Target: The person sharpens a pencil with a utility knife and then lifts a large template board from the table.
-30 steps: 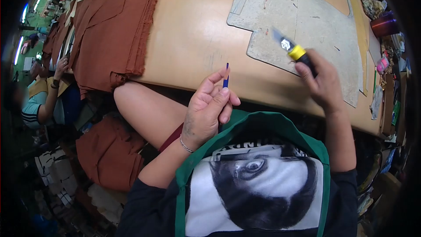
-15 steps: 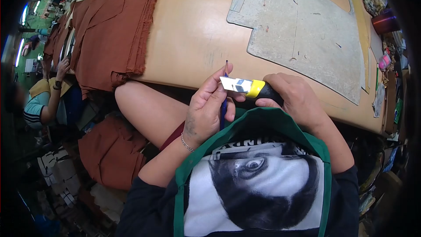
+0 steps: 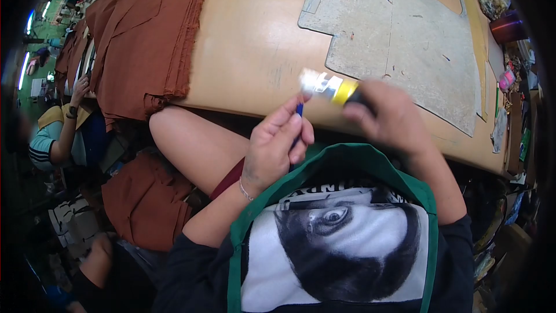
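My left hand (image 3: 273, 146) is closed around a blue pencil (image 3: 299, 108), whose tip points up and away from me. In my right hand (image 3: 391, 116) is a utility knife (image 3: 346, 90) with a yellow collar and a dark handle. Motion smears the knife and that hand. The blade end lies at the pencil's tip; whether they touch, I cannot tell. Both hands are above the near edge of the table (image 3: 249, 52). Beyond the knife lies a large grey pattern board (image 3: 405, 46) with small shavings scattered on it.
Stacked rust-brown fabric (image 3: 145, 40) covers the table's left part, and more brown fabric (image 3: 142, 203) hangs below. A person (image 3: 58, 133) works at the far left. Another person's arm (image 3: 95, 264) shows at lower left. A dark red cylinder (image 3: 508, 27) stands at the right.
My right hand and the knife have moved up and away from me, the blade shifting from beside the pencil to its tip. Another person's arm has appeared at lower left.
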`<state>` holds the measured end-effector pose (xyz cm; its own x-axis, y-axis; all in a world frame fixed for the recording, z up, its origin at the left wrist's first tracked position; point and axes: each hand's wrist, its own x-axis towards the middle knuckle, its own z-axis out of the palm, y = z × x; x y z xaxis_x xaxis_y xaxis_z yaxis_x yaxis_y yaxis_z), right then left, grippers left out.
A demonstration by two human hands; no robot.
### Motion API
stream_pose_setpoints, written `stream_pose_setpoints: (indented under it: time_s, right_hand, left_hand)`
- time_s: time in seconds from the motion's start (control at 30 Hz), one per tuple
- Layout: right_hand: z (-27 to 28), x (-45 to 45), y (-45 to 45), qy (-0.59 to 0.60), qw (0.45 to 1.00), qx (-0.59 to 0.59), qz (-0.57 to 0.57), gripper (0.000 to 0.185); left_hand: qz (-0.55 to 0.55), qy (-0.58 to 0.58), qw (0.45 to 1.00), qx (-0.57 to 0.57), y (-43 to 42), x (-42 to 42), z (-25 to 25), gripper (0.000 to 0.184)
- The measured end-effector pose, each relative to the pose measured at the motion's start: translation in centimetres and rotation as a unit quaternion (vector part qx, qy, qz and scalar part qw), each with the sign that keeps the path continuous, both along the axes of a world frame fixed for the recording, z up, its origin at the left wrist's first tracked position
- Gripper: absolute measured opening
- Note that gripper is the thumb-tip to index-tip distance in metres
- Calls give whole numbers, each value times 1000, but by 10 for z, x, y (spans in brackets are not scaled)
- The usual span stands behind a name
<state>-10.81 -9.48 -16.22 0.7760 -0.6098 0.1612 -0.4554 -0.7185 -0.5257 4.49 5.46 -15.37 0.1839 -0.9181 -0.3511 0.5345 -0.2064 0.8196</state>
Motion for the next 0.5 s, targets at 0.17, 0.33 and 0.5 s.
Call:
stream_pose_setpoints:
  time_s: [0.17,0.33,0.5]
  right_hand:
    - [25,-16,-29,-25,996,-23,-86,30]
    - [15,-6,3,3,999,22,27,34]
    - [12,3,18,-12,993,64,100,37]
  left_hand:
    - [34,43,998,10,-1,7,-2,38]
    - [51,74,996,-3,-8,6,-3,37]
    - [47,54,997,6,-7,6,-2,36]
